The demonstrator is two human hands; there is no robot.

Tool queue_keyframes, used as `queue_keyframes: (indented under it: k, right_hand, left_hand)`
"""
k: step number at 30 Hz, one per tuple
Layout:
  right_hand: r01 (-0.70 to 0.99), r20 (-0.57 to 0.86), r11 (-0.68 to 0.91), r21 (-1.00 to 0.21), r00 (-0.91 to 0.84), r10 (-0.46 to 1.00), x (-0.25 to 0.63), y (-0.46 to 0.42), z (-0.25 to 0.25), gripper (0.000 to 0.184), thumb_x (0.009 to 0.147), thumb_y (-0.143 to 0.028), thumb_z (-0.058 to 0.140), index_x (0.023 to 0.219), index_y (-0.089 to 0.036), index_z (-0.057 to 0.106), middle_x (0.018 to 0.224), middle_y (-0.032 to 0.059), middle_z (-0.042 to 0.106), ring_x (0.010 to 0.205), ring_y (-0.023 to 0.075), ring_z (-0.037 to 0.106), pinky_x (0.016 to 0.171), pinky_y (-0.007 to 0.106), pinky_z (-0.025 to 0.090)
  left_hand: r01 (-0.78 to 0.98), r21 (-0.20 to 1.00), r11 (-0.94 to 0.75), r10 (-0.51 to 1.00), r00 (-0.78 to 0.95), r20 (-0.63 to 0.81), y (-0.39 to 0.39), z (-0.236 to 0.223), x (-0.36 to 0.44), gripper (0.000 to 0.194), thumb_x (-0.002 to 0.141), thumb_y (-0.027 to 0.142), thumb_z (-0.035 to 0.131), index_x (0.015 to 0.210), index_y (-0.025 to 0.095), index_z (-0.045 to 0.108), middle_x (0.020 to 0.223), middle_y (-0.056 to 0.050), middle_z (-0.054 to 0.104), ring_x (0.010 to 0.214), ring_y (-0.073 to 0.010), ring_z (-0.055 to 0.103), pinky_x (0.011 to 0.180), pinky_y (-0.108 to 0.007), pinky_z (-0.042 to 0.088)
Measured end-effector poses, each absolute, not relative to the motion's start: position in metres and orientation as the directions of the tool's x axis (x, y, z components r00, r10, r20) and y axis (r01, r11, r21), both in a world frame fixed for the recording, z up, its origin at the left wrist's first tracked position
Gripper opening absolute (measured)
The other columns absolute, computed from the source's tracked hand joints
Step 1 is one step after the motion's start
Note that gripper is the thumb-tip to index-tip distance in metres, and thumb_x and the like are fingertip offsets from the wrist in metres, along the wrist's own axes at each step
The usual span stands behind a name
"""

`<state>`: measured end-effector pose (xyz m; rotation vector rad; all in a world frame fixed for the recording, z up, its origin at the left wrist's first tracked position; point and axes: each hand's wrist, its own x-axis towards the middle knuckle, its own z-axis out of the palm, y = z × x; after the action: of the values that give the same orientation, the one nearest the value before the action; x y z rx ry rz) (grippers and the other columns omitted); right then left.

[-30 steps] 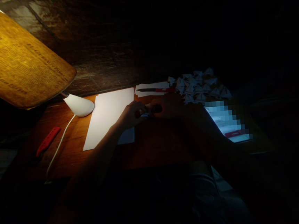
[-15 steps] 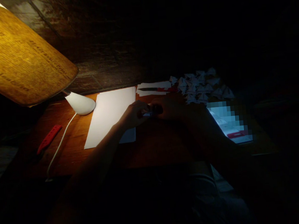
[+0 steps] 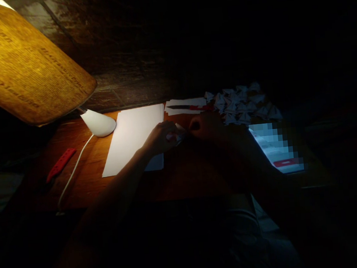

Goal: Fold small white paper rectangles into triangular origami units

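My left hand [image 3: 161, 137], closed, grips a small piece of folded white paper [image 3: 180, 133] above the right edge of the paper stack. Just to the right, my right hand [image 3: 207, 125] is in deep shadow with its fingers curled in. A narrow gap seems to lie between it and the folded paper; whether anything is in its fingers is hidden. Under my left forearm lies the stack of white sheets [image 3: 134, 133]. Behind my hands, a knife with a red handle [image 3: 191, 107] rests on smaller cut paper pieces [image 3: 178, 102].
Several folded paper pieces [image 3: 241, 103] are heaped at the back right. A lit screen [image 3: 269, 151] lies in front of them. At left stand a lamp [image 3: 98, 123] with its cord [image 3: 75, 170] and a red object [image 3: 60, 164] on the wooden table [image 3: 87, 158].
My right hand has drawn slightly away to the right from the folded paper, which stays in my left hand and shows more of itself. The whole view has shifted a little.
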<state>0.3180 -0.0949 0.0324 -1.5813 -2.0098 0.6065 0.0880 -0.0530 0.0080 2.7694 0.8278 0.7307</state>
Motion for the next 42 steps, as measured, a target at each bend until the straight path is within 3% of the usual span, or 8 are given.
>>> queue_keyframes:
  k: [2, 7, 17, 34, 42]
  right_hand:
    - [0.669, 0.107, 0.152, -0.727, -0.108, 0.988, 0.316, -0.093, 0.032, 0.002, 0.078, -0.018, 0.072, 0.080, -0.018, 0.071, 0.087, 0.0066, 0.076, 0.080, 0.0206, 0.066, 0.074, 0.034, 0.047]
    - [0.505, 0.119, 0.128, -0.854, -0.049, 0.992, 0.310, -0.094, 0.030, 0.023, 0.069, -0.021, 0.078, 0.077, -0.022, 0.057, 0.081, 0.0023, 0.069, 0.074, 0.0188, 0.058, 0.066, 0.033, 0.045]
    - [0.560, 0.069, 0.053, -0.827, 0.006, 0.998, 0.294, -0.104, 0.033, 0.036, 0.064, -0.009, 0.074, 0.074, -0.025, 0.043, 0.078, -0.0005, 0.058, 0.070, 0.0160, 0.050, 0.064, 0.032, 0.037]
    - [0.524, 0.161, 0.108, -0.845, 0.056, 0.985, 0.286, -0.104, 0.012, 0.041, 0.063, -0.022, 0.079, 0.077, -0.026, 0.041, 0.078, -0.0005, 0.056, 0.071, 0.0173, 0.048, 0.064, 0.033, 0.037]
    - [0.573, 0.203, 0.140, -0.807, 0.046, 0.978, 0.281, -0.101, 0.009, 0.036, 0.066, -0.018, 0.072, 0.080, -0.026, 0.039, 0.083, 0.0020, 0.057, 0.076, 0.0194, 0.051, 0.067, 0.034, 0.040]
  left_hand:
    - [0.475, 0.294, -0.830, 0.558, 0.726, 0.403, -0.054, 0.009, 0.088, 0.013, 0.075, 0.015, 0.064, 0.086, 0.020, 0.068, 0.083, -0.003, 0.066, 0.080, -0.0194, 0.063, 0.070, -0.031, 0.051]
    - [0.451, 0.340, -0.825, 0.562, 0.720, 0.408, -0.056, 0.012, 0.091, 0.004, 0.081, 0.022, 0.065, 0.084, 0.020, 0.066, 0.082, -0.004, 0.066, 0.079, -0.0200, 0.062, 0.071, -0.034, 0.051]
    - [0.470, 0.318, -0.824, 0.566, 0.720, 0.403, -0.053, 0.006, 0.090, 0.006, 0.081, 0.023, 0.066, 0.085, 0.019, 0.067, 0.083, -0.005, 0.066, 0.082, -0.0213, 0.063, 0.073, -0.035, 0.051]
    - [0.501, 0.320, -0.804, 0.594, 0.705, 0.388, -0.060, 0.010, 0.095, 0.012, 0.075, 0.015, 0.062, 0.084, 0.020, 0.069, 0.084, -0.005, 0.070, 0.077, -0.0201, 0.064, 0.068, -0.033, 0.051]
    - [0.463, 0.354, -0.813, 0.575, 0.736, 0.357, -0.063, 0.015, 0.097, 0.032, 0.074, 0.007, 0.057, 0.096, 0.019, 0.076, 0.092, -0.006, 0.073, 0.086, -0.0216, 0.067, 0.077, -0.034, 0.055]
